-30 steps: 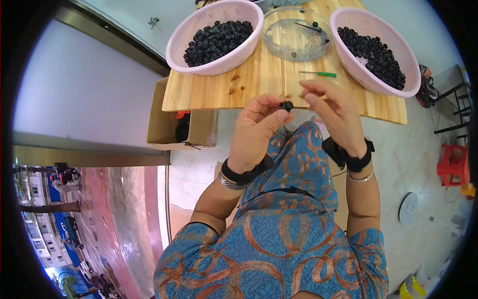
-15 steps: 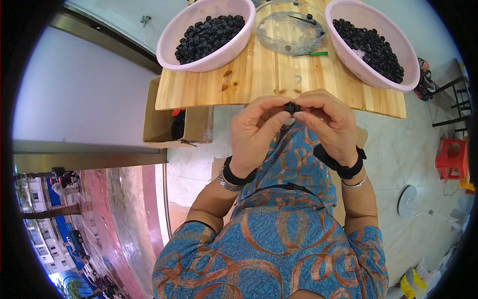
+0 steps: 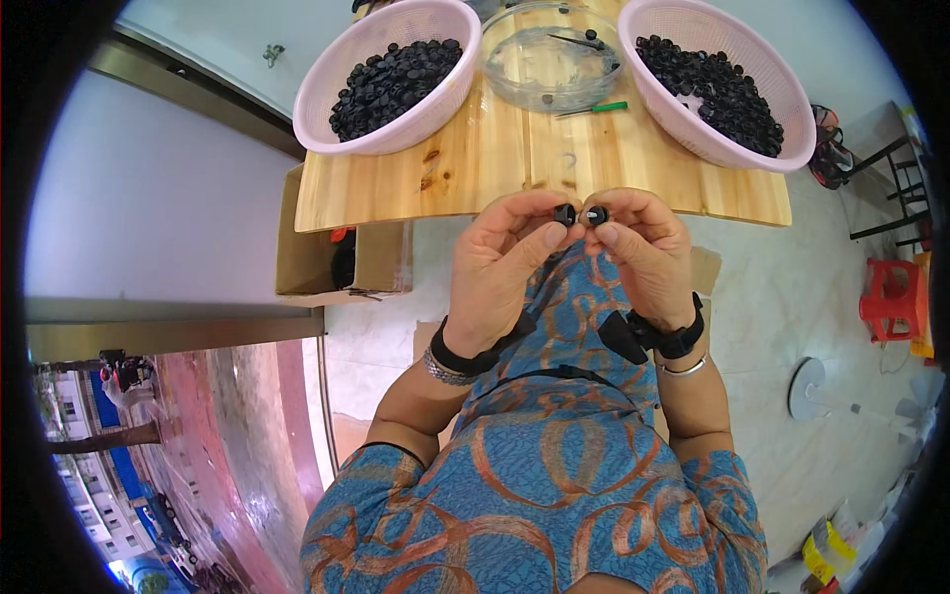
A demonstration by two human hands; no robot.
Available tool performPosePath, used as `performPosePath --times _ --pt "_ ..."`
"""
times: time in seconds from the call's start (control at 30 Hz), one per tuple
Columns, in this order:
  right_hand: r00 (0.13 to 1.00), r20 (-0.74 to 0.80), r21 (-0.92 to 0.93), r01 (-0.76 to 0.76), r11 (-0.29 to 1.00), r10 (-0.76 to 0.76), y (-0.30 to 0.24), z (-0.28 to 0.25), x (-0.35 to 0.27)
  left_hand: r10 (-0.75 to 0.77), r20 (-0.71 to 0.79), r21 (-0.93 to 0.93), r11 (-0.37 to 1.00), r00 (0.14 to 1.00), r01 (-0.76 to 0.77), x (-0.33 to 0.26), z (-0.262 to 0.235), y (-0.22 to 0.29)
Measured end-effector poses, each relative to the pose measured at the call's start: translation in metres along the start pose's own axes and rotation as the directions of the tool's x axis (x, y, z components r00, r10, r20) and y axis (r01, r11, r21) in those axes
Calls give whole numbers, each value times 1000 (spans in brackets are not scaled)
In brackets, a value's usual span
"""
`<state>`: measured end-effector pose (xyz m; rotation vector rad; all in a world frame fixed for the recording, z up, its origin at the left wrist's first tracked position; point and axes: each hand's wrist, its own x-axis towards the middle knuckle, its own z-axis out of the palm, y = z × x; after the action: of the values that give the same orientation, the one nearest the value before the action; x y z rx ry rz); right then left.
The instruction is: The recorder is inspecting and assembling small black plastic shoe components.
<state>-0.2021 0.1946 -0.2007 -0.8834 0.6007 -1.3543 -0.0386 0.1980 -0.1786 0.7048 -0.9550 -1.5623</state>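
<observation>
My left hand (image 3: pixel 507 265) pinches a small black plastic cap (image 3: pixel 564 215) between thumb and fingertips. Just beside it, my right hand (image 3: pixel 645 259) grips a small round black plastic part (image 3: pixel 597 214) that shows a pale spot at its middle. The two pieces are apart, with a narrow gap between them. Both hands are level over my lap, close to the near edge of the wooden table (image 3: pixel 505 183). The far sides of the pieces are covered by my fingers.
Pink baskets with many black pieces stand on the table, the left basket (image 3: pixel 317 129) and the right basket (image 3: pixel 800 119). Between them lie a clear round tray (image 3: pixel 495 89) and a green-handled screwdriver (image 3: pixel 610 107). A cardboard box (image 3: pixel 386 259) sits below left; a red stool (image 3: pixel 889 302) stands right.
The black pieces, close together between my fingertips before, are now separated, one in each hand. My hands have turned slightly, and the whole view has shifted a little.
</observation>
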Motion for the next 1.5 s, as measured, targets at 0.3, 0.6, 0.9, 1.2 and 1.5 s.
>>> performPosePath --times 0.3,0.6,0.9,1.2,1.5 --pt "995 92 257 17 966 -42 5 -11 -2 -17 48 42 999 999 15 0 5 -3" --pt "992 108 309 35 950 -72 7 -17 -6 -48 84 -12 999 995 49 -3 7 -3" --pt "987 89 379 89 921 -133 6 -26 -7 -69 98 -17 997 993 71 -3 7 -4" --pt "968 193 476 48 878 -158 0 -34 -8 -37 121 -17 999 992 39 -3 8 -6" --pt "967 175 385 104 917 -183 -2 -33 -11 -40 140 12 999 989 39 -5 7 -4"
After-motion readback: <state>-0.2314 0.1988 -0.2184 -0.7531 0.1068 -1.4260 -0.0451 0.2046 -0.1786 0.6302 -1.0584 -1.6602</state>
